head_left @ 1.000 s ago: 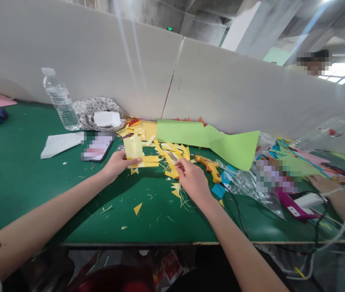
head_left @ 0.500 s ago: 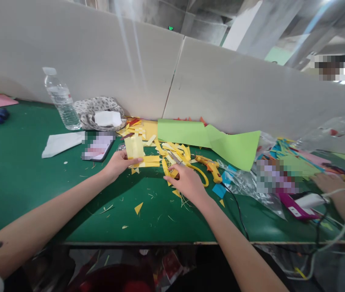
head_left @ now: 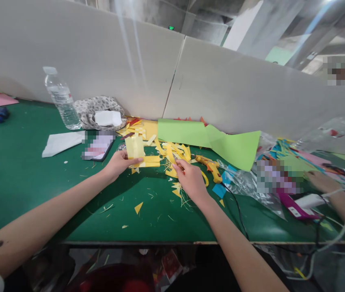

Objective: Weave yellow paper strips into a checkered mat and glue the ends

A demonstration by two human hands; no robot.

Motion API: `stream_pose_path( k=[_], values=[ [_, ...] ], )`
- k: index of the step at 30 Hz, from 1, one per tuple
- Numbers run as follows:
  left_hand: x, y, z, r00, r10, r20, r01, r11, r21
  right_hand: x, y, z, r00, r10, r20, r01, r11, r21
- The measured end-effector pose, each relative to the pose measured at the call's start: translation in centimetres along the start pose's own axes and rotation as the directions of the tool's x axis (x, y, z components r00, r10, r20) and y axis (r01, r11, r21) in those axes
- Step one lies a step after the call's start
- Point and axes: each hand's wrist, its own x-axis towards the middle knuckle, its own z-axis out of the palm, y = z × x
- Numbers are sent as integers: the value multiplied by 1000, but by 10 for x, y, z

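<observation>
Two bare hands filled the middle of my feed, and I placed everything from the yellow glue gun (head_left: 208,165). Left of it, the right hand (head_left: 193,180) was the nearer one, thumb and forefinger pressed together, pinching what I took to be the near end of a yellow paper strip (head_left: 170,153). That strip's long axis ran away from the body, leaning slightly left. Farther left of the gun, the left hand (head_left: 120,163) pinched a pale yellow paper panel (head_left: 134,146); the yellow bands (head_left: 152,161) at its lower edge pointed crosswise towards the gun, roughly square to the strip, a small gap apart. A yellow handle loop (head_left: 205,178) showed just left of the gun. As for containers, I saw a capped bottle (head_left: 61,101) of clear liquid far left of the gun, a spotted pouch (head_left: 83,111) less far left, with a white packet (head_left: 108,118) in or against it, and, right of the gun, a clear plastic bag (head_left: 247,188) whose contents I could not tell.
</observation>
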Motion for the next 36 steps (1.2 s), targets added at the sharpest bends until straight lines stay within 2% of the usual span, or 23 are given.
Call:
stream_pose_path(
  k=[2,5,9,13,17,20,22,25,32,36],
  values=[
    [0,-1,0,1000,0,5,0,1000,0,2,-1,-2,994,105,8,-105,980,169],
    [1,-2,-1,1000,-12,20,12,1000,-12,6,2,-5,973,231,18,-220,900,376],
    [1,-1,-1,997,-42,66,41,999,13,11,7,-8,953,299,-57,-254,886,389],
    [-7,2,5,964,-94,247,77,994,79,8,5,-8,965,262,-34,-220,867,447],
    [-23,0,20,883,-144,447,88,986,145,2,-3,-4,964,267,-3,-215,784,582],
    [-33,-4,30,824,-148,548,72,985,157,-4,-11,-2,968,249,18,-205,753,626],
    [-37,-7,33,811,-153,564,75,984,159,-6,-15,-2,977,210,47,-195,772,604],
    [-37,-8,33,815,-157,558,86,985,153,-8,-19,-3,974,203,100,-223,792,569],
    [-37,-4,33,806,-145,574,61,985,163,-13,-28,-4,953,181,243,-299,692,657],
    [-40,-4,34,798,-156,582,66,983,173,-16,-30,-1,963,170,208,-268,678,684]
  ],
)
